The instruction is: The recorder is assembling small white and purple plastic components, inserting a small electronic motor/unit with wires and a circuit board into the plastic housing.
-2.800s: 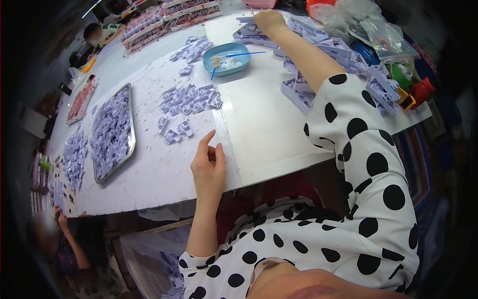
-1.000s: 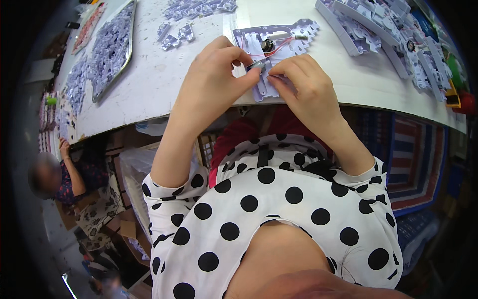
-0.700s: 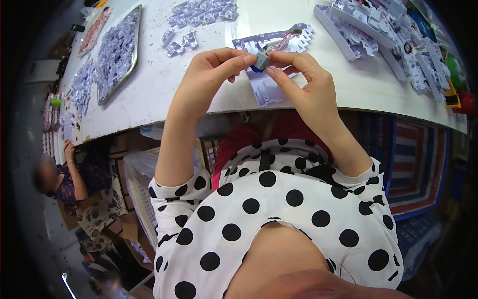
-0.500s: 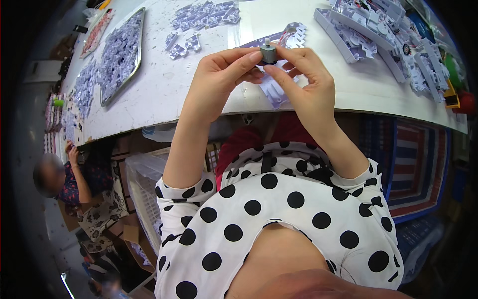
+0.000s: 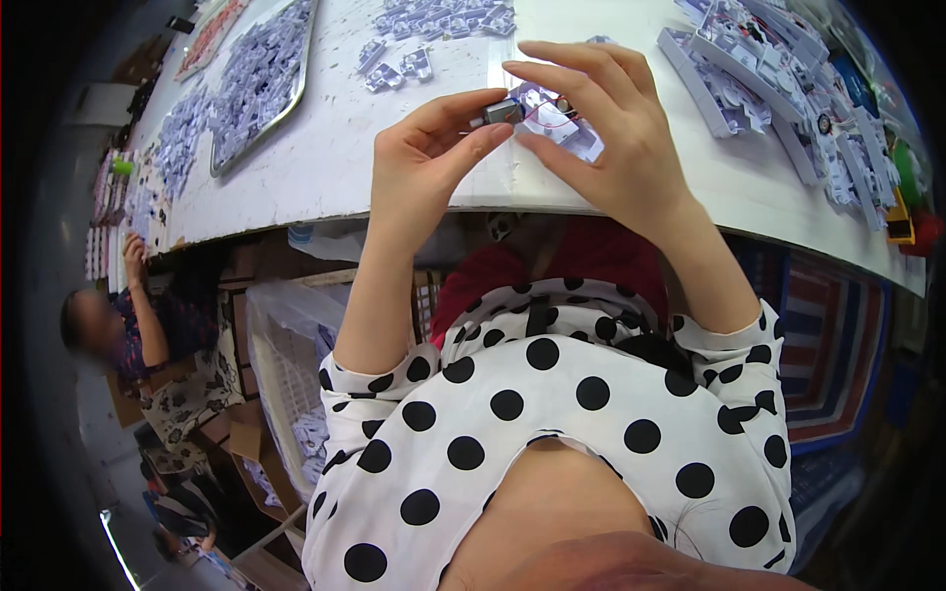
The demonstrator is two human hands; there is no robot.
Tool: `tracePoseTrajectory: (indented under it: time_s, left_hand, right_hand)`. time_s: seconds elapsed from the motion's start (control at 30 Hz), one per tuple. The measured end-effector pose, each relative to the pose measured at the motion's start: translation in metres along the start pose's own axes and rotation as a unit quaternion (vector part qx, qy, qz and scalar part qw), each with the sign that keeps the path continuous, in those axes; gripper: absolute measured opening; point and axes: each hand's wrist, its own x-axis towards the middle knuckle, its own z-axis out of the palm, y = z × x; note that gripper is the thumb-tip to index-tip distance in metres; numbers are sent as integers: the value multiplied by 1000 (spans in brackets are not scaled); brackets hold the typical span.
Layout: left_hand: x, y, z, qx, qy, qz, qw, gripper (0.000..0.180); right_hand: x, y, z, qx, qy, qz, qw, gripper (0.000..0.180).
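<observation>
A small grey metal motor lies on its side between the thumb and fingers of my left hand, its shaft end toward the left. Thin red wires show just right of it. My right hand is beside the motor with fingers and thumb spread apart, nothing visible between them. Partly hidden behind both hands is a pale plastic part on the table, close to the right thumb.
The white table holds several pale plastic pieces at the back. A metal tray heaped with small parts stands left, and stacked white housings with wires lie right. Another person sits far left.
The motor has tipped from upright onto its side and moved slightly left in my left hand. My right hand has let go of it and spread its fingers.
</observation>
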Motion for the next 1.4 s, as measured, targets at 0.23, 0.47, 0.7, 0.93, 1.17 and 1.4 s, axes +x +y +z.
tracePoseTrajectory:
  time_s: [0.23, 0.47, 0.7, 0.93, 1.17, 1.4]
  left_hand:
    - [-20, 9, -9, 125, 33, 62, 990, 35]
    - [-22, 12, -10, 205, 42, 170, 963, 31]
    - [-20, 6, -18, 201, 19, 146, 968, 33]
    - [-11, 2, -24, 110, -54, 102, 987, 31]
    - [66, -36, -94, 472, 21, 110, 875, 45]
    - [92, -63, -111, 587, -10, 142, 797, 51]
  right_hand:
    - [8, 0, 2, 91, -100, 32, 990, 34]
    - [14, -6, -1, 230, -178, 159, 943, 29]
    - [6, -3, 7, 238, -175, 141, 945, 30]
    - [-4, -2, -1, 219, -200, 187, 937, 30]
    - [-13, -2, -4, 101, -141, 184, 968, 29]
    - [-22, -9, -3, 77, -98, 173, 977, 27]
